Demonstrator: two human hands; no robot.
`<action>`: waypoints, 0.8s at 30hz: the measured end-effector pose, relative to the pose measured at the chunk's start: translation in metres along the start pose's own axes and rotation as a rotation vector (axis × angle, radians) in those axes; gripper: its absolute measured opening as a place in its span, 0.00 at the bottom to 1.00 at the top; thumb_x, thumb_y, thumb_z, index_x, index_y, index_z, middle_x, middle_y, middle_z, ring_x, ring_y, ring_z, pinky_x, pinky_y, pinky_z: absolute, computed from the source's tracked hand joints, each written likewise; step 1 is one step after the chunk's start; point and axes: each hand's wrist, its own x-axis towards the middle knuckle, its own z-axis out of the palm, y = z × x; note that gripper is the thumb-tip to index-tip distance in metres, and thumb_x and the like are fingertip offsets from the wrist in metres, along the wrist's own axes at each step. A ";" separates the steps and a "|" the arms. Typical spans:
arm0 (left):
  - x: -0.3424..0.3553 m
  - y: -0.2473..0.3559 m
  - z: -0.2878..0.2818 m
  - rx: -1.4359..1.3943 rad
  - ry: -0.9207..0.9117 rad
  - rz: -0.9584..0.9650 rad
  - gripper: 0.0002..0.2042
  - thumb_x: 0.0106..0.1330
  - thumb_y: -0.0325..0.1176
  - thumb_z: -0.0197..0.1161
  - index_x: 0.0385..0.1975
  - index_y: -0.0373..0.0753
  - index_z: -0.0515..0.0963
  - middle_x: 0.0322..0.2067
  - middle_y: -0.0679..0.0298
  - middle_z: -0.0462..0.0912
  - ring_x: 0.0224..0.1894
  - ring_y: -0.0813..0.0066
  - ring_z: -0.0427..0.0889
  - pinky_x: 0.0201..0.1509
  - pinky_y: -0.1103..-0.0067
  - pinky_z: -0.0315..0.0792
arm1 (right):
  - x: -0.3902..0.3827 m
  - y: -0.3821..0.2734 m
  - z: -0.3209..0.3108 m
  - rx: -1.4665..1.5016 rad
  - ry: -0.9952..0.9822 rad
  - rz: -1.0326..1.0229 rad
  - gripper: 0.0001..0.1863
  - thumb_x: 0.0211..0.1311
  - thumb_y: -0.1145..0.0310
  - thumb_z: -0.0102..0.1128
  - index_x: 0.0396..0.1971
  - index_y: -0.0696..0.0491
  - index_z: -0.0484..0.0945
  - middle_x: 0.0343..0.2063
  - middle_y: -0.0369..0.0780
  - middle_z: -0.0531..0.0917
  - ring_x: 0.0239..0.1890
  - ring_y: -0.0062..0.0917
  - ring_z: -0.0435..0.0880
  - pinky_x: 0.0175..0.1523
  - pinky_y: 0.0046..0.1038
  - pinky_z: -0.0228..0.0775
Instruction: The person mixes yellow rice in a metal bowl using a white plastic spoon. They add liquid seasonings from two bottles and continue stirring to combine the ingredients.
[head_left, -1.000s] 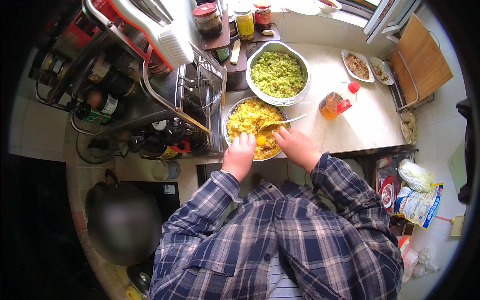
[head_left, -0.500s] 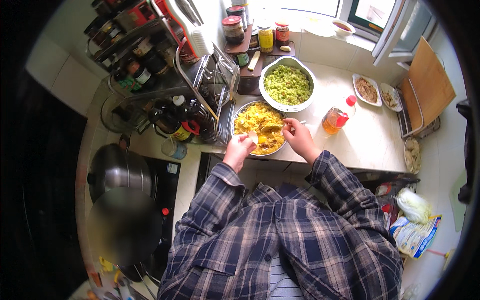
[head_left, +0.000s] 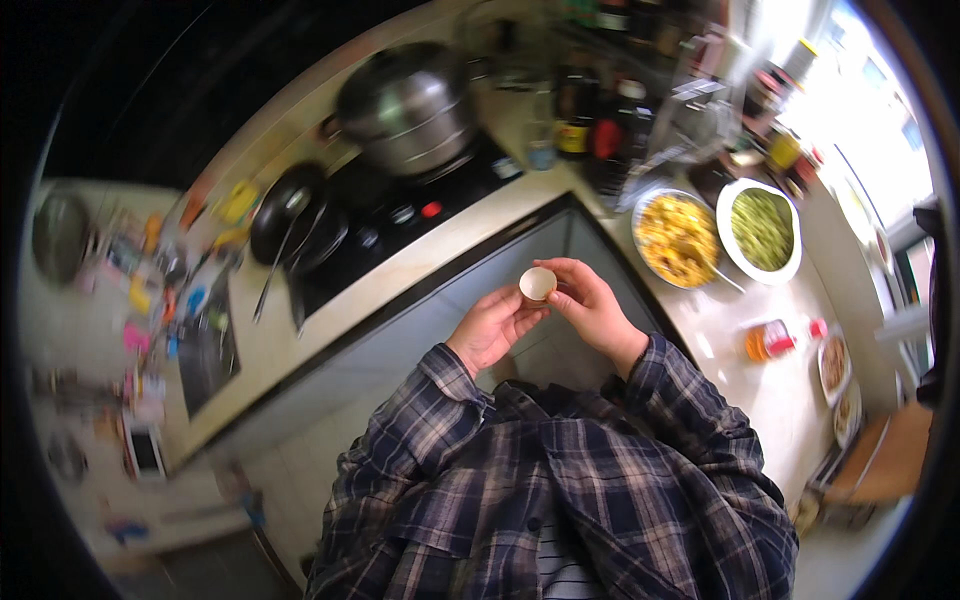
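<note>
In the head view, an empty eggshell (head_left: 537, 283) with a pale inside sits in my fingers, out over the floor gap between counters. My right hand (head_left: 595, 310) grips it with thumb and fingers, and my left hand (head_left: 490, 328) has its curled fingers against it from the lower left. At the right, on the counter, a bowl of yellow mixture (head_left: 665, 225) with a spoon (head_left: 725, 280) stands beside a white bowl of chopped green food (head_left: 758, 226). An orange-filled bottle (head_left: 767, 340) with a red cap is near them.
At upper left is a black cooktop (head_left: 375, 235) with a steel pot (head_left: 405, 105) and black pan (head_left: 285, 215). A sink (head_left: 205, 365) among blurred utensils lies far left. Bottles (head_left: 575, 105) crowd the back corner; small dishes (head_left: 833, 370) and a wooden board (head_left: 885, 455) are at right.
My view has swung left toward the cooktop. My hands have moved away from the yellow bowl and come together around the eggshell, which my left hand held half a second ago.
</note>
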 end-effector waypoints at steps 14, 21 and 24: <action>-0.383 0.000 -0.154 -0.165 0.522 0.524 0.20 0.76 0.37 0.49 0.60 0.27 0.65 0.56 0.56 0.73 0.57 0.70 0.75 0.67 0.74 0.68 | 0.030 0.077 0.368 -0.435 -0.953 -0.035 0.25 0.59 0.70 0.67 0.57 0.54 0.73 0.53 0.45 0.78 0.50 0.34 0.82 0.57 0.31 0.75; -0.637 -0.060 -0.208 -0.346 1.124 0.674 0.20 0.74 0.34 0.53 0.59 0.26 0.64 0.56 0.53 0.71 0.57 0.68 0.75 0.65 0.75 0.71 | 0.016 0.126 0.533 -0.516 -1.207 0.156 0.20 0.62 0.68 0.65 0.53 0.56 0.75 0.47 0.44 0.82 0.44 0.27 0.83 0.50 0.29 0.77; -0.716 -0.092 -0.225 -0.471 1.298 0.806 0.20 0.73 0.33 0.54 0.59 0.27 0.65 0.53 0.55 0.74 0.55 0.68 0.76 0.61 0.78 0.74 | 0.022 0.159 0.570 -0.664 -1.209 0.216 0.17 0.62 0.68 0.64 0.49 0.56 0.78 0.41 0.41 0.84 0.39 0.24 0.82 0.43 0.25 0.76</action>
